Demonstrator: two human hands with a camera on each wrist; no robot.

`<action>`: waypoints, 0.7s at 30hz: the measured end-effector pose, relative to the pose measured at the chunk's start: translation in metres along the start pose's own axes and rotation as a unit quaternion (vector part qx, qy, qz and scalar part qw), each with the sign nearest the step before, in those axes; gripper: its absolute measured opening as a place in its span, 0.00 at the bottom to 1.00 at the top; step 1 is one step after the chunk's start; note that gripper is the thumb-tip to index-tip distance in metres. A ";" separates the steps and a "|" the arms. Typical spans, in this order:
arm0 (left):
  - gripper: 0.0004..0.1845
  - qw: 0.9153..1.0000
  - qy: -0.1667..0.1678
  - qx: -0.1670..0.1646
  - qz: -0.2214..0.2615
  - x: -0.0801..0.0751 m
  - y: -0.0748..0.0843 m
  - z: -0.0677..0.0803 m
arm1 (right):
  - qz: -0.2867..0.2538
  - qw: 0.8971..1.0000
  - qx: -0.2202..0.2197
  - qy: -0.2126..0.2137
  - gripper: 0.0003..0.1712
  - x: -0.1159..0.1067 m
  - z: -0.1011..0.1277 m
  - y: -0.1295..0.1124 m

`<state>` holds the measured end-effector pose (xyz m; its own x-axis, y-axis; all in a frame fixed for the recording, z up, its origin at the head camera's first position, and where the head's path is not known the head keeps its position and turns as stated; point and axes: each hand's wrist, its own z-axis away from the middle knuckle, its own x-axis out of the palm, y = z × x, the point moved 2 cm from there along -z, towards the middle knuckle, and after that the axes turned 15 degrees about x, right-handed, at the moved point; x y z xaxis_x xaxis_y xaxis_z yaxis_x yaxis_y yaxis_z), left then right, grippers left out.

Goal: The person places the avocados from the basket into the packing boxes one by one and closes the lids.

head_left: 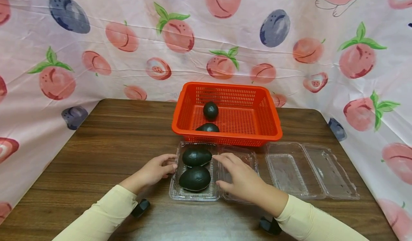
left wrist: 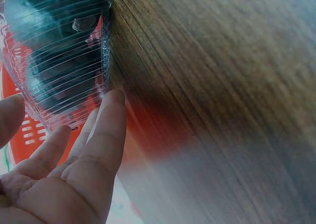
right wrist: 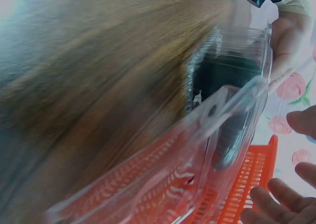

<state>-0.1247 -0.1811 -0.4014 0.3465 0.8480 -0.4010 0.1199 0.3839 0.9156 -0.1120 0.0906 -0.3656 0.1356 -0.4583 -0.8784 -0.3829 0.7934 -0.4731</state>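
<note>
**A:** Where do we locate the fruit?

**B:** We have a far avocado (head_left: 196,156) and a near avocado (head_left: 194,179) lying one behind the other in the clear tray (head_left: 196,197). The tray sits between the left and right edges of the worktop (head_left: 106,137); its lid (head_left: 248,157) lies folded out toward the right edge. The red basket (head_left: 241,138) stands behind, near the far edge.

**A:** How do we read each grip?

**B:** We see the left hand (head_left: 156,171) at the tray's left wall, grip spread; we cannot tell whether its fingertips bear on the plastic. We see the right hand (head_left: 239,176) over the lid, grip spread and pinching nothing, fingertips beside the avocados' right ends.

**A:** What practice do we follow?

**B:** We judge the step to be settling the fruit. We brace the left wall lightly, since thin plastic probably flexes. We nudge with flat fingers rather than squeeze, keep both avocados off the hinge line, and avoid leaning on the lid, which could tilt the tray.
</note>
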 end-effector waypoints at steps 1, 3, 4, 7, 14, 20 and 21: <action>0.24 1.000 0.001 -0.002 0.003 0.000 0.000 0.000 | 0.001 1.000 0.004 0.008 0.40 -0.001 0.001 0.002; 0.24 1.000 0.000 -0.002 0.004 0.000 -0.001 -0.001 | 0.003 1.000 0.015 0.020 0.40 -0.003 0.004 0.007; 0.24 1.000 0.000 -0.002 0.003 0.000 -0.001 -0.001 | 0.004 0.999 0.022 0.024 0.40 -0.003 0.005 0.009; 0.24 1.000 -0.002 -0.002 0.001 -0.001 -0.002 -0.002 | 0.003 0.998 0.046 0.032 0.39 -0.006 0.009 0.015; 0.24 1.000 -0.001 -0.004 -0.003 -0.001 -0.003 -0.004 | 0.003 0.993 0.115 0.023 0.36 -0.011 0.023 0.028; 0.24 1.000 0.005 0.004 -0.010 0.000 -0.002 -0.004 | 0.008 0.989 0.145 0.009 0.33 -0.009 0.039 0.037; 0.24 1.000 0.004 0.007 -0.012 0.000 -0.001 -0.003 | 0.009 0.989 0.147 0.007 0.33 -0.008 0.042 0.038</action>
<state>-0.1281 -0.1805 -0.4026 0.3352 0.8422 -0.4224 0.1414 0.3983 0.9063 -0.0897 0.1415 -0.3795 0.1168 -0.4471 -0.8868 -0.1027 0.8827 -0.4586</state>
